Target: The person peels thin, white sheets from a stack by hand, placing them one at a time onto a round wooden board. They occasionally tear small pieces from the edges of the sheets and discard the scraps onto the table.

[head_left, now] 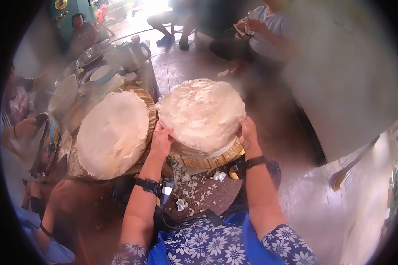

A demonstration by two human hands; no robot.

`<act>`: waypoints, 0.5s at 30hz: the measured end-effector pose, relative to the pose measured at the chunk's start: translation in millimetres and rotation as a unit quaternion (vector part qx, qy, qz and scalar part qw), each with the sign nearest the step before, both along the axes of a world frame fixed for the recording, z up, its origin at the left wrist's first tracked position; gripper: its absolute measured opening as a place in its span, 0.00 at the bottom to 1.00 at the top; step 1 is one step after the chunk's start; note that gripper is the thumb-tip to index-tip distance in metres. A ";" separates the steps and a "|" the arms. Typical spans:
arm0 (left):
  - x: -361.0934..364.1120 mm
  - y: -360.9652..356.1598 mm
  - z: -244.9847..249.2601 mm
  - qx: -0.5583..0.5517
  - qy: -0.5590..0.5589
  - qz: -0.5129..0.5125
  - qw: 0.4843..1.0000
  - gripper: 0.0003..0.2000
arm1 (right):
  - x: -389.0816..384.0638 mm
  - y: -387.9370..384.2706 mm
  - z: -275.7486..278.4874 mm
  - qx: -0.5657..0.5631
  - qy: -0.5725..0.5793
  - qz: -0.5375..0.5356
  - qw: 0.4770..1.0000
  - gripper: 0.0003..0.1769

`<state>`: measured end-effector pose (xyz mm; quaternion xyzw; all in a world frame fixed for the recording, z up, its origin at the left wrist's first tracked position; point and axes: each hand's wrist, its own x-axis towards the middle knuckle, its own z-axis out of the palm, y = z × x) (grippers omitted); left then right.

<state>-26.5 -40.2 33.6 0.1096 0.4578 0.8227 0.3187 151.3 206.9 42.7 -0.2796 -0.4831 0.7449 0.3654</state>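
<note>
Head view: the person's left hand and right hand grip opposite edges of a pale round sheet, over a slatted board; the rim probably tears easily, so even, level support seems wisest.

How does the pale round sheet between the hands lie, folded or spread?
Spread: the pale sheet shows a broad, round face, left hand and right hand at its edges.
</note>
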 end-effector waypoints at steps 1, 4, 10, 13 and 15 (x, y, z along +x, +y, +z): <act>-2.0 1.8 -9.7 -0.017 0.000 -0.009 1.000 0.24 | 0.2 0.0 -8.2 -0.009 0.008 -0.021 1.000 0.14; -3.0 -1.8 -28.6 -0.063 0.001 -0.018 0.998 0.25 | 3.8 2.7 -19.4 0.004 -0.004 -0.036 0.999 0.10; 1.5 -2.7 -40.3 -0.102 0.045 -0.007 0.994 0.26 | 14.9 5.9 -2.9 0.160 -0.258 -0.093 0.948 0.09; 3.3 0.9 -46.1 -0.069 0.051 0.017 0.996 0.27 | 15.3 12.2 7.6 0.185 -0.301 -0.110 0.929 0.10; 3.7 5.9 -54.4 -0.036 0.056 0.039 0.997 0.30 | 16.0 25.0 7.1 0.216 -0.306 -0.106 0.921 0.09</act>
